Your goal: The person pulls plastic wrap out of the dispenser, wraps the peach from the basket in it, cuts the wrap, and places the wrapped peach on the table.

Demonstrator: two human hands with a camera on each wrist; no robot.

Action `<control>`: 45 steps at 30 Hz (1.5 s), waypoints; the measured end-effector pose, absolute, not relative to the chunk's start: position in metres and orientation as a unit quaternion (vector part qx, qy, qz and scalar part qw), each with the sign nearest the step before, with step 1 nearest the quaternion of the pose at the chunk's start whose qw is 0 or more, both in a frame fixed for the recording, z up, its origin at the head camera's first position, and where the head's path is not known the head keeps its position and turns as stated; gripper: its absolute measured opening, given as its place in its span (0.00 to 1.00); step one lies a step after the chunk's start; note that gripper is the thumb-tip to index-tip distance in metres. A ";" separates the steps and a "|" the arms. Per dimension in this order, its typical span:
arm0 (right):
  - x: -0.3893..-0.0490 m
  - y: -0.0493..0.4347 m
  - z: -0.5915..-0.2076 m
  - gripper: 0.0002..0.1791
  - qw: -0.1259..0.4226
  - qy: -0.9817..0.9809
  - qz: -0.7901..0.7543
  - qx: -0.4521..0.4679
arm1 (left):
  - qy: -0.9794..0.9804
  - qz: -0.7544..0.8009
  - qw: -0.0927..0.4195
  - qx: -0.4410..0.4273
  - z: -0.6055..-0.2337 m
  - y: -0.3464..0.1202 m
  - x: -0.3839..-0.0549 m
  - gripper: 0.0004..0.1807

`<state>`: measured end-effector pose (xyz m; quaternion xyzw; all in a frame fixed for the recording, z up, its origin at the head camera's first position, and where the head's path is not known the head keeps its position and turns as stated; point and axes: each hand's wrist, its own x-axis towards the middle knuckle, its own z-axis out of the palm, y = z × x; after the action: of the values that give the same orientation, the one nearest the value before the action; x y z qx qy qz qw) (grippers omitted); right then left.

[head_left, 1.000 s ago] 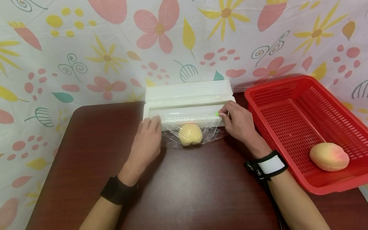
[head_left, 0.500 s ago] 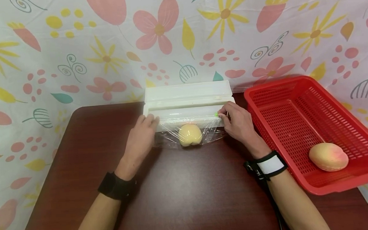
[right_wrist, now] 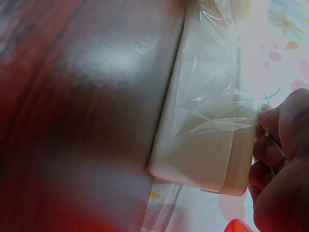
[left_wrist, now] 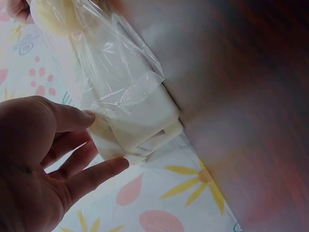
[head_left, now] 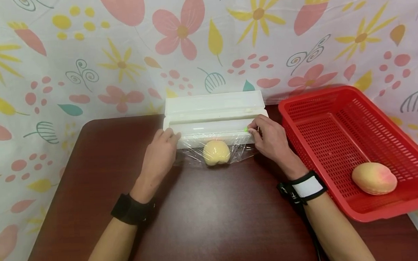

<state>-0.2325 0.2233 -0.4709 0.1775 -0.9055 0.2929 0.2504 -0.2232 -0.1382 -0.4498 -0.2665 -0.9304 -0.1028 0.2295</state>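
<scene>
A white cling film box [head_left: 215, 117] stands at the back of the table with its lid raised and a film roll [head_left: 209, 127] inside. Clear cling film [head_left: 192, 154] runs from the roll over a pale yellow, apple-like fruit [head_left: 216, 153] in front of the box. My left hand [head_left: 161, 149] holds the box's left end, its thumb and fingers around the corner in the left wrist view. At the box's right end, my right hand [head_left: 271, 138] pinches a small bright green slider [head_left: 246, 129]. In the right wrist view, my right fingers [right_wrist: 268, 152] hide the slider.
A red plastic basket [head_left: 353, 212] stands at the right of the dark wooden table [head_left: 198, 223]. Inside it lies a peach [head_left: 374, 178]. Behind the table hangs a floral cloth [head_left: 206, 42]. A black cable [head_left: 314, 234] runs along the right forearm.
My left hand has shifted slightly left along the box's front edge, then stayed there. My right hand, the slider and the fruit have kept their places.
</scene>
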 end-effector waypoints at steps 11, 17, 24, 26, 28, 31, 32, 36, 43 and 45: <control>-0.232 0.221 -0.470 0.03 0.244 -0.909 0.288 0.178 | -0.931 -0.098 0.228 -0.268 -0.451 -0.139 -0.223 0.14; -0.232 0.219 -0.471 0.03 0.248 -0.909 0.284 0.180 | -0.931 -0.098 0.225 -0.270 -0.451 -0.139 -0.223 0.14; -0.233 0.219 -0.472 0.03 0.253 -0.908 0.278 0.183 | -0.929 -0.096 0.230 -0.272 -0.451 -0.139 -0.223 0.15; -0.233 0.218 -0.471 0.03 0.253 -0.908 0.279 0.184 | -0.928 -0.096 0.233 -0.274 -0.451 -0.139 -0.223 0.15; -0.233 0.218 -0.470 0.03 0.253 -0.908 0.279 0.185 | -0.928 -0.097 0.235 -0.274 -0.451 -0.139 -0.223 0.15; -0.233 0.217 -0.469 0.03 0.252 -0.908 0.279 0.185 | -0.928 -0.097 0.233 -0.272 -0.450 -0.139 -0.223 0.15; -0.233 0.217 -0.469 0.03 0.251 -0.908 0.279 0.185 | -0.929 -0.098 0.233 -0.271 -0.450 -0.139 -0.224 0.14; -0.234 0.217 -0.469 0.03 0.249 -0.908 0.281 0.187 | -0.932 -0.097 0.226 -0.267 -0.451 -0.139 -0.224 0.14; -0.235 0.212 -0.470 0.04 0.249 -0.906 0.285 0.190 | -0.929 -0.098 0.235 -0.268 -0.452 -0.138 -0.224 0.15; -0.234 0.209 -0.470 0.04 0.247 -0.907 0.282 0.192 | -0.930 -0.099 0.234 -0.267 -0.452 -0.137 -0.225 0.16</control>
<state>-0.2344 0.2085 -0.4697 0.1921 -0.9068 0.2821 0.2473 -0.2246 -0.1370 -0.4523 -0.2671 -0.9295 -0.0994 0.2339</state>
